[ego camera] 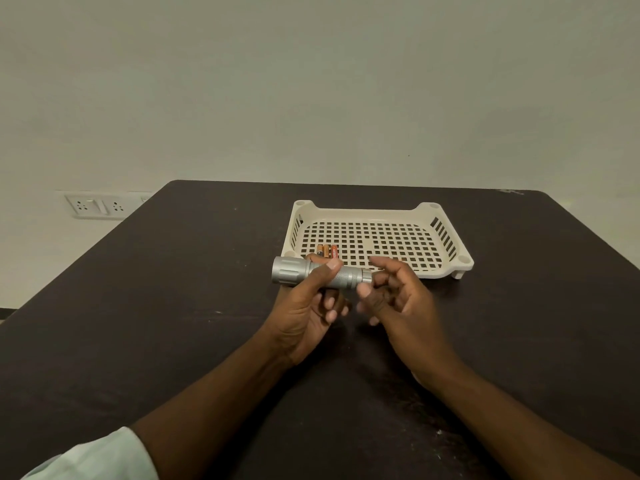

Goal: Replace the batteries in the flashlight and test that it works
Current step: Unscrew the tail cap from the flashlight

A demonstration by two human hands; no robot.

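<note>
A silver flashlight (294, 273) is held sideways above the dark table, its wide head to the left and its tail cap to the right. My left hand (308, 306) grips its barrel from below, thumb over the top. My right hand (398, 296) is at the tail end (366, 277), thumb and forefinger on either side of the cap, other fingers loosely curled. Three small batteries (326, 251), orange and black, lie side by side in the near left corner of a cream perforated tray (446, 233) just behind the flashlight.
The dark table (173, 306) runs from a far edge at the wall to below my forearms. A white socket plate (95, 205) sits on the wall at the left. A pale sleeve (93, 455) shows at the lower left.
</note>
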